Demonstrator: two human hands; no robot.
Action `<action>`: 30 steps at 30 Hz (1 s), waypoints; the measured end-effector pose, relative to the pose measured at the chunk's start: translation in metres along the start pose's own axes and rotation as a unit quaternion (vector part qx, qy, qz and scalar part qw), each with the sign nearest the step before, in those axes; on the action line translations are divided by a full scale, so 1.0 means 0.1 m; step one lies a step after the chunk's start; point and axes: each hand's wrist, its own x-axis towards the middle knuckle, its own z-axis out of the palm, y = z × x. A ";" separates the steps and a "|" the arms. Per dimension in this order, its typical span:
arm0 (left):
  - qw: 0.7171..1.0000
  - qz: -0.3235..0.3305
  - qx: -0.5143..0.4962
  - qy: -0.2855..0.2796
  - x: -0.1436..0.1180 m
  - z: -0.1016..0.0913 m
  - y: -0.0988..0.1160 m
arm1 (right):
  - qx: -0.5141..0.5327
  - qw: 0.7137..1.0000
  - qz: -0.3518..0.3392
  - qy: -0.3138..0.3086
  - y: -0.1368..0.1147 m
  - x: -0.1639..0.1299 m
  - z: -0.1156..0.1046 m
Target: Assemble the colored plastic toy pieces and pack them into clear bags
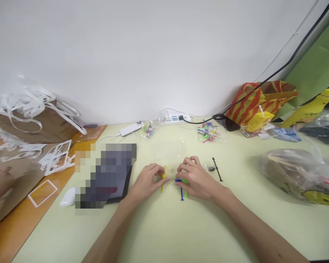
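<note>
yellow stick | blue stick | pale-green table | red-yellow striped bag

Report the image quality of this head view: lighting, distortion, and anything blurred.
Head view: even, soft lighting, only faint shadows under the left hand and right hand; wide-angle bending curves the table edge and the black cable; a pixelated block covers the tablet; the small coloured sticks look slightly soft.

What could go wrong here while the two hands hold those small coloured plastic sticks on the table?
1. The yellow stick in the left hand and the blue stick under the right hand look thin; hard pressing might bend or snap them.
2. The black stick lies loose beside the right hand, so a sweep of the wrist could knock it away.
3. The tablet lies close to the left forearm and might get bumped.
</note>
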 end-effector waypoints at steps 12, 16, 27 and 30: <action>0.999 0.015 0.038 -0.014 0.01 0.01 0.04 | 0.133 0.984 0.090 0.081 -0.07 0.04 0.03; 0.999 -0.004 0.051 -0.011 0.02 0.06 0.07 | 0.141 0.981 0.104 0.089 -0.07 0.04 0.03; 0.999 0.009 0.048 -0.007 0.01 0.01 0.07 | 0.138 0.982 0.112 0.068 -0.07 0.05 0.03; 0.999 0.013 0.042 -0.015 0.01 0.01 0.09 | 0.146 0.979 0.120 0.073 -0.08 0.05 0.00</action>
